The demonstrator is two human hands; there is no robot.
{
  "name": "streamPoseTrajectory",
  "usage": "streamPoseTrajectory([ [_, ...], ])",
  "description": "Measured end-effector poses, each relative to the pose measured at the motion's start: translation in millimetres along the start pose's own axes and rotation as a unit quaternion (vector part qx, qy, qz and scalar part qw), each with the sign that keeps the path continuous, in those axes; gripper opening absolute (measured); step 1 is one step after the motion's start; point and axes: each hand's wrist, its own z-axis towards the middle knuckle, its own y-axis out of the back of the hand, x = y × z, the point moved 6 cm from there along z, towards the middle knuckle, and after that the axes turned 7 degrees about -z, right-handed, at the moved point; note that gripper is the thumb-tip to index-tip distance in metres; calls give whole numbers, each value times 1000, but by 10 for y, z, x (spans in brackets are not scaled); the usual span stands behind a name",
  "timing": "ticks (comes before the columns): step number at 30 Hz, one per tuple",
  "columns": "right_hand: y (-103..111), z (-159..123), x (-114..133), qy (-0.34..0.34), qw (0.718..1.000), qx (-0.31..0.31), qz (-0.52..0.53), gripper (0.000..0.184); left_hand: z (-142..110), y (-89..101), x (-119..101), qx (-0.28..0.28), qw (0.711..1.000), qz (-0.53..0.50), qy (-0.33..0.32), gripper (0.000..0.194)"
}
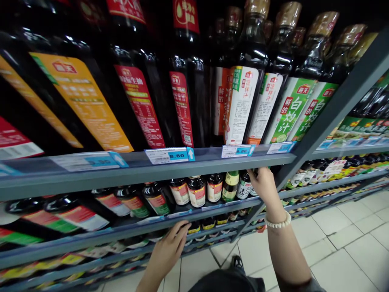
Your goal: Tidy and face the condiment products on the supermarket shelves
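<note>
My right hand [263, 184] reaches in beneath the front edge of the upper shelf. Its fingers are bent at the top of a dark sauce bottle [253, 192] with a pale label; the fingertips are partly hidden, so I cannot make out the grip. Just left of it is a soy sauce bottle [244, 186] with a white and green label, then one with a green and yellowish label [230, 187]. My left hand [172, 243] holds nothing; its loosely bent fingers are in front of the lower shelf edge [146, 223], and I cannot tell whether they touch it.
Large dark sauce bottles [240, 105] fill the upper shelf, with price tags [170, 155] along its edge. A grey upright post [337, 97] stands right of my right hand. More stocked shelves [319, 172] continue beyond it. Pale floor tiles [349, 235] lie below.
</note>
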Motion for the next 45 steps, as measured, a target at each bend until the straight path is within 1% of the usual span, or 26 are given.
streamPoseTrajectory([
  [1,50,-50,52,5,1000,-25,10,22,-7,-12,9,-2,1000,1,-5,32],
  [2,124,-116,107,0,998,-67,18,24,-19,-23,22,-4,1000,1,-8,31],
  [3,208,-196,171,-8,993,-119,23,25,-30,-28,35,-10,1000,-1,-8,31],
  [5,361,-373,317,-20,972,-232,35,26,-41,-25,49,-26,1000,-9,-5,30],
  [6,388,-437,398,-13,964,-263,48,27,-34,-15,47,-37,999,-14,0,29],
  [7,378,-468,466,-7,959,-275,62,28,-18,5,37,-53,998,-20,6,28],
  [8,328,-462,522,-2,961,-265,74,28,9,29,17,-71,997,-27,12,28],
  [9,248,-426,559,-3,967,-242,78,28,44,54,-14,-88,995,-35,16,28],
  [11,58,-310,572,-29,979,-197,52,33,134,89,-101,-111,992,-52,16,29],
  [13,-132,-183,540,-64,987,-146,-9,39,232,85,-198,-111,992,-64,13,30],
  [14,-210,-132,521,-77,989,-120,-40,40,274,70,-242,-106,992,-67,13,30],
  [16,-327,-63,490,-85,991,-63,-78,37,327,37,-306,-102,992,-71,17,29],
  [17,-360,-45,485,-79,993,-38,-82,35,336,20,-327,-103,992,-71,21,29],
  [19,-373,-28,492,-52,996,-3,-67,33,323,-10,-351,-111,991,-70,26,28],
  [23,-290,8,511,13,1000,27,1,32,240,-71,-339,-122,990,-58,45,29],
  [27,-245,63,520,81,991,62,87,30,202,-112,-338,-131,988,-59,61,31],
  [30,-252,83,518,90,986,63,123,26,241,-71,-359,-155,984,-68,63,33],
  [32,-268,84,509,66,989,43,126,26,308,18,-367,-180,979,-72,61,35],
  [34,-270,75,493,27,992,2,120,28,418,159,-364,-208,973,-80,56,39],
  [36,-245,53,476,-9,992,-53,115,30,572,343,-356,-238,966,-93,48,41],
  [38,-229,28,465,-34,990,-78,111,29,757,549,-355,-274,956,-102,42,42],
  [40,-238,14,470,-41,992,-60,103,28,945,750,-351,-319,941,-98,52,38],
  [42,-249,8,483,-33,994,-30,97,30,1121,890,-313,-345,928,-90,104,30],
  [43,-251,6,486,-28,995,-20,98,31,1205,929,-288,-341,926,-78,139,26],
  [45,-257,2,477,-30,994,-10,105,31,1354,968,-240,-313,928,-37,200,25],
])
